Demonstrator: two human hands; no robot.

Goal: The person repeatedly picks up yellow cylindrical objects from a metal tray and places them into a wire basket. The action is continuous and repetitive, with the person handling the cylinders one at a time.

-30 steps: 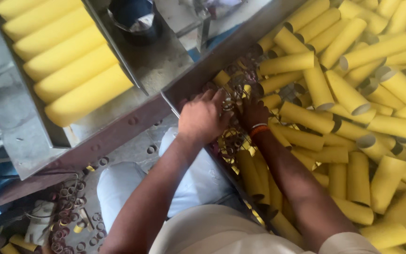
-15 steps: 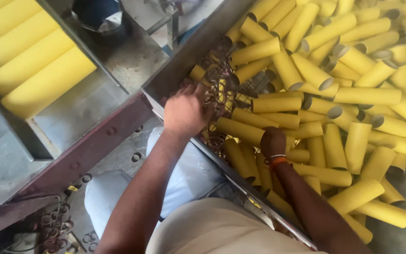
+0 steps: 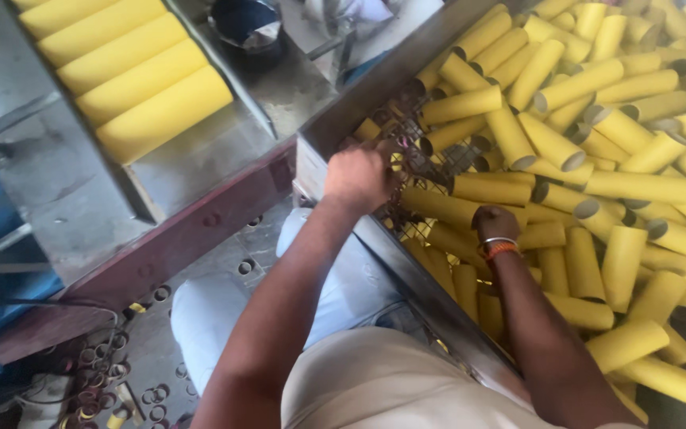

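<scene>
Fingers of your left hand (image 3: pixel 363 176) curl down over the small rings (image 3: pixel 406 171) at the bin's (image 3: pixel 335 127) near edge; your right hand (image 3: pixel 494 224) clasps a yellow tube (image 3: pixel 458 208) lying among the piled tubes (image 3: pixel 637 135).

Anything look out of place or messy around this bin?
Yes. Small cut rings lie scattered on the floor beside the person's legs. The yellow tubes in the bin lie jumbled every way, unlike the neat row on the machine. Both hands are in the bin.
</scene>
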